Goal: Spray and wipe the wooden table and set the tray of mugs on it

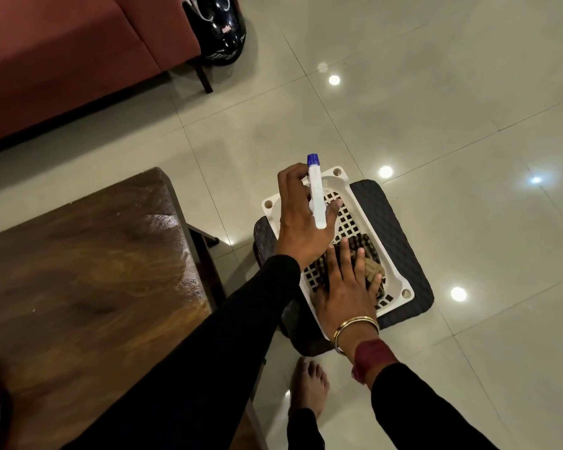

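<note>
The dark wooden table [88, 264] fills the lower left. To its right a white perforated basket [397, 274] sits on a dark plastic stool [400, 238]. My left hand [303, 222] grips a white spray bottle [316, 196] with a blue nozzle, held over the basket. My right hand [348, 287] lies flat, fingers spread, on a checked brown cloth [371, 264] inside the basket. No tray of mugs is in view.
A red sofa [62, 60] stands at the upper left with a black helmet [218, 27] beside its leg. Glossy pale floor tiles [436, 92] surround the stool. My bare foot [309, 384] is on the floor below the stool.
</note>
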A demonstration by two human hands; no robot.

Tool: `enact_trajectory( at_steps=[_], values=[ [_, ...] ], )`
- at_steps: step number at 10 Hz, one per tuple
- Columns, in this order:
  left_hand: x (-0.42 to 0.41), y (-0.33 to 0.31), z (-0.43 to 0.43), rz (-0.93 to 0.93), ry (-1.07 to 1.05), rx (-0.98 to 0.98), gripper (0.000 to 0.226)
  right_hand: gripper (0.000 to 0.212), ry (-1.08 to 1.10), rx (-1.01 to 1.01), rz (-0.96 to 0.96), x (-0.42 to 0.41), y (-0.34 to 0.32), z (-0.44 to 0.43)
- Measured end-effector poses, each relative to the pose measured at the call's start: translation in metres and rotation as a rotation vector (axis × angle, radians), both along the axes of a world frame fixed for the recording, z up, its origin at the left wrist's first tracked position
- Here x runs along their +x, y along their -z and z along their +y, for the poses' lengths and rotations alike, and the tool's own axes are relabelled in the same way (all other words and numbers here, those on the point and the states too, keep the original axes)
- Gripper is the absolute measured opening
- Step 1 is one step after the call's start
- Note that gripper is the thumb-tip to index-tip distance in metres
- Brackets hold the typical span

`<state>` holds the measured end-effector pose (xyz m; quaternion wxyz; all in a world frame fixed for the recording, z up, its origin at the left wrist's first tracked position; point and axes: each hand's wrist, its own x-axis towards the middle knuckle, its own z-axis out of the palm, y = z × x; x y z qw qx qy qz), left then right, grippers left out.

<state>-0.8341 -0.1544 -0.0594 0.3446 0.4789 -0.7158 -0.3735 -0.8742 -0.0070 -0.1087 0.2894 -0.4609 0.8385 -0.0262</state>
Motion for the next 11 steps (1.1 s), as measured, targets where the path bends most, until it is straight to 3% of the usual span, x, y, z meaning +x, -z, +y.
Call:
enact_trajectory(
  at_steps=[6, 9, 11],
  values=[
    [-0.010, 0.005, 0.009, 0.129, -0.079, 0.072, 0.068, 0.080, -0.025, -0.019, 0.072, 0.003, 0.016, 0.010],
    [0.025, 0.006, 0.026, 0.094, -0.055, 0.240, 0.112, 0.080, 0.014, -0.096, 0.085, 0.007, 0.019, 0.012],
    [0.078, 0.021, 0.052, -0.077, 0.000, 0.217, 0.110, 0.070, 0.090, -0.439, 0.164, 0.017, 0.004, 0.020]
  ],
)
